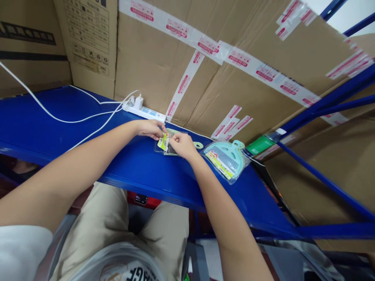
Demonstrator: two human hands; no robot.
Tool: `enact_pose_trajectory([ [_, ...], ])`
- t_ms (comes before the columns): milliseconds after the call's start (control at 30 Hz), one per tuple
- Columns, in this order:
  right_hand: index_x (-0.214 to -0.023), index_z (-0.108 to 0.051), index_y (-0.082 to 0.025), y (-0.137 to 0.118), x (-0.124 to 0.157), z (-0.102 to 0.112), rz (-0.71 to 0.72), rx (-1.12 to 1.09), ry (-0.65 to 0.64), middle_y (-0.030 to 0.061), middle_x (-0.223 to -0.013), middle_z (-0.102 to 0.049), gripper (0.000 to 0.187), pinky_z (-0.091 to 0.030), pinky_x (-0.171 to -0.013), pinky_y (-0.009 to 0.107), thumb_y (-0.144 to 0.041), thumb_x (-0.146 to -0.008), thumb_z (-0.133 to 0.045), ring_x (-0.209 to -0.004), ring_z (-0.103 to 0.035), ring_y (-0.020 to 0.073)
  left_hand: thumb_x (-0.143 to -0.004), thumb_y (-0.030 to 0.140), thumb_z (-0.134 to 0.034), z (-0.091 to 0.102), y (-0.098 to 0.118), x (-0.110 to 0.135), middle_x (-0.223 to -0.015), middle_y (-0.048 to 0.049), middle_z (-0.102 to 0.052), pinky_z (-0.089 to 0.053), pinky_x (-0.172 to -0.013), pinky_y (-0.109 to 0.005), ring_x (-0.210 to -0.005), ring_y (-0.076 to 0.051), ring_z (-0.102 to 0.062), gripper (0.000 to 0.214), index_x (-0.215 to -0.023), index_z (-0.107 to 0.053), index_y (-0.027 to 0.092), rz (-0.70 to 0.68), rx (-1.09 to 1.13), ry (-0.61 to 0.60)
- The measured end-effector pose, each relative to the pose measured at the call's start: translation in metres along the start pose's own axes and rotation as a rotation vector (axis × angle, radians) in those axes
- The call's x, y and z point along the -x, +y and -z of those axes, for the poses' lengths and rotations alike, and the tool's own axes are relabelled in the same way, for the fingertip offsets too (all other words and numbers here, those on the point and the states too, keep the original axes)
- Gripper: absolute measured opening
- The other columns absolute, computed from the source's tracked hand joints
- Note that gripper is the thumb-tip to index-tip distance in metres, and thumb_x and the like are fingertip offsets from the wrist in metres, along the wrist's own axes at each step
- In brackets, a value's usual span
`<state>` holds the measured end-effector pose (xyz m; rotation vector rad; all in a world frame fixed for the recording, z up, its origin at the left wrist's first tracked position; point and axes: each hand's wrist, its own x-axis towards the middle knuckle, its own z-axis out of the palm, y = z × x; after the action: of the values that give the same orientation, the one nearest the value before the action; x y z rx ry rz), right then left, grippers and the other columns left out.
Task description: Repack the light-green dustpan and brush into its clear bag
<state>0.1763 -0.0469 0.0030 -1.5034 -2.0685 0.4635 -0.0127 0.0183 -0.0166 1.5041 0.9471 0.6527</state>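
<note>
My left hand and my right hand meet over a small clear plastic packet with a yellow-green label card lying on the blue shelf. Both hands pinch the packet, the left at its top edge, the right at its right side. Part of a pale green item pokes out from under the right hand. A second clear bag with a mint-green dustpan and brush set lies on the shelf just right of my right wrist.
A white power strip with plugged cables lies at the back of the shelf. Large taped cardboard boxes stand behind it. Blue rack beams run at the right. My lap and a plastic bag are below.
</note>
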Motion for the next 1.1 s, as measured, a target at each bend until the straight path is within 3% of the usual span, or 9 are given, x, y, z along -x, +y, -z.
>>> enact_pose_trajectory([
  [133, -0.055, -0.053, -0.021, -0.002, 0.001, 0.000, 0.001, -0.011, 0.012, -0.0044, -0.056, -0.057, 0.018, -0.038, -0.060, 0.025, -0.024, -0.073, -0.057, -0.059, -0.052, 0.0127, -0.060, 0.015, -0.085, -0.007, -0.002, -0.001, -0.084, 0.0011, -0.063, -0.054, -0.080, -0.039, -0.079, -0.017, -0.064, 0.090, -0.139, -0.044, 0.022, -0.049, 0.041, 0.174],
  [267, -0.057, -0.055, -0.020, 0.001, 0.001, -0.001, 0.001, -0.026, 0.008, -0.0037, -0.057, -0.057, 0.018, -0.038, -0.060, 0.025, -0.027, -0.074, -0.056, -0.060, -0.052, 0.0134, -0.058, 0.018, -0.090, -0.007, 0.000, 0.003, -0.090, -0.0005, -0.061, -0.055, -0.082, -0.042, -0.084, -0.021, -0.065, 0.106, -0.148, -0.034, 0.024, -0.028, -0.011, 0.178],
  [467, -0.058, -0.056, -0.020, 0.002, 0.000, 0.000, 0.015, -0.003, 0.026, -0.0036, -0.059, -0.057, 0.017, -0.037, -0.061, 0.025, -0.025, -0.074, -0.056, -0.061, -0.052, 0.0129, -0.063, 0.010, -0.084, -0.019, 0.008, 0.006, -0.102, -0.0045, -0.060, -0.057, -0.083, -0.040, -0.087, -0.019, -0.065, 0.102, -0.149, -0.031, 0.025, 0.013, -0.143, 0.287],
  [733, -0.060, -0.057, -0.019, 0.003, -0.001, 0.001, 0.064, 0.068, 0.042, -0.0025, -0.058, -0.057, 0.020, -0.037, -0.061, 0.025, -0.024, -0.079, -0.056, -0.060, -0.051, 0.0132, -0.066, 0.002, -0.078, -0.043, 0.012, 0.005, -0.096, -0.0007, -0.054, -0.057, -0.077, -0.037, -0.080, -0.016, -0.062, 0.091, -0.142, -0.033, 0.023, 0.023, -0.084, 0.373],
  [833, -0.068, -0.063, -0.019, 0.015, -0.005, 0.018, 0.047, 0.123, 0.158, 0.0011, -0.066, -0.064, 0.021, -0.040, -0.065, 0.026, -0.028, -0.085, -0.054, -0.067, -0.057, 0.0161, -0.071, 0.008, -0.078, -0.041, 0.014, 0.008, -0.105, -0.0053, -0.057, -0.057, -0.077, -0.038, -0.081, -0.018, -0.065, 0.091, -0.146, -0.029, 0.025, -0.013, -0.232, 0.340],
  [967, -0.077, -0.067, -0.019, 0.044, -0.011, 0.050, -0.118, 0.237, 0.355, 0.0074, -0.080, -0.071, 0.019, -0.045, -0.074, 0.029, -0.024, -0.086, -0.051, -0.080, -0.063, 0.0214, -0.071, 0.015, -0.078, -0.037, 0.013, 0.010, -0.117, -0.0100, -0.060, -0.054, -0.081, -0.038, -0.086, -0.022, -0.067, 0.097, -0.151, -0.024, 0.024, -0.116, -0.478, 0.286],
  [1100, -0.075, -0.067, -0.020, 0.068, -0.015, 0.065, -0.238, 0.283, 0.408, 0.0108, -0.085, -0.073, 0.016, -0.048, -0.079, 0.032, -0.020, -0.083, -0.054, -0.086, -0.065, 0.0250, -0.064, 0.013, -0.074, -0.040, 0.011, 0.009, -0.115, -0.0063, -0.061, -0.049, -0.085, -0.033, -0.095, -0.023, -0.064, 0.098, -0.151, -0.032, 0.026, -0.205, -0.508, 0.272],
])
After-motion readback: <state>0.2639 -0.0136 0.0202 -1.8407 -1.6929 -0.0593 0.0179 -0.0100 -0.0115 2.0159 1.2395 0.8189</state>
